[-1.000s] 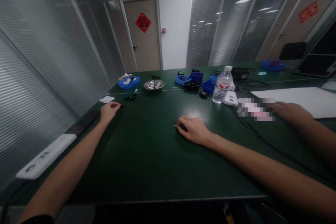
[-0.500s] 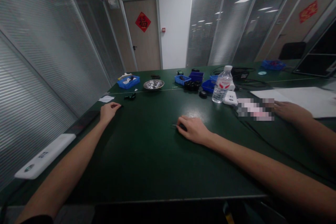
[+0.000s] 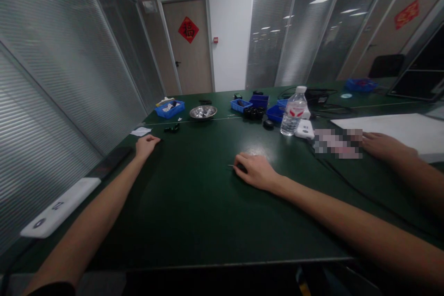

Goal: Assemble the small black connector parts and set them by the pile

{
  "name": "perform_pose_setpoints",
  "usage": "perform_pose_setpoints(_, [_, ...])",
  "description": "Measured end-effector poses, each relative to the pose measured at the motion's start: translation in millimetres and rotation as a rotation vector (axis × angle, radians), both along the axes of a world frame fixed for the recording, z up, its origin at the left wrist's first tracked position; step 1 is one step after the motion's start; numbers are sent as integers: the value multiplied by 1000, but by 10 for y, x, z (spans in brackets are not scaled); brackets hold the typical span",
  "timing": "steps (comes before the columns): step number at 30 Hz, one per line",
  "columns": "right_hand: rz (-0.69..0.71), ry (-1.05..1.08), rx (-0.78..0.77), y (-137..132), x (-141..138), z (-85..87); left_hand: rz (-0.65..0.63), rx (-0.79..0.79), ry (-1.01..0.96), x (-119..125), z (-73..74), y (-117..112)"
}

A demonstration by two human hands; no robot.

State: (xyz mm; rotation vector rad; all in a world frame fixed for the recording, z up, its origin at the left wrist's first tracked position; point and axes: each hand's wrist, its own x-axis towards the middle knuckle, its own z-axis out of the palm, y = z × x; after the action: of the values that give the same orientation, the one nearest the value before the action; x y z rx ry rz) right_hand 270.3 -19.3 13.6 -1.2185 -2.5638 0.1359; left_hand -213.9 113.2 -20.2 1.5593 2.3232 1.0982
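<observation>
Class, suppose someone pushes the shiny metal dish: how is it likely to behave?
The dish, wide and shallow, would probably slide rather than tip. Its metallic sheen suggests stiffness. The loose-looking pieces inside might shift about.

dark green table, silvery tool tip, blue baskets

A red diamond-shaped paper sign is mounted on a beige wooden door; a clear plastic bottle is placed beside a white block.

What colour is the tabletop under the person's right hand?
The tabletop around the right hand is dark green, best seen in the head view.
</observation>
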Motion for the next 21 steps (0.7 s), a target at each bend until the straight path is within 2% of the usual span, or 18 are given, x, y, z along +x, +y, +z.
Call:
perform_pose_setpoints(10, [12,16,-1,-20,4,17,29,-24,162,94,-11,6])
perform_pose_setpoints(21, [6,-5,41,46,8,-86,-133,27,604,401,38,-228])
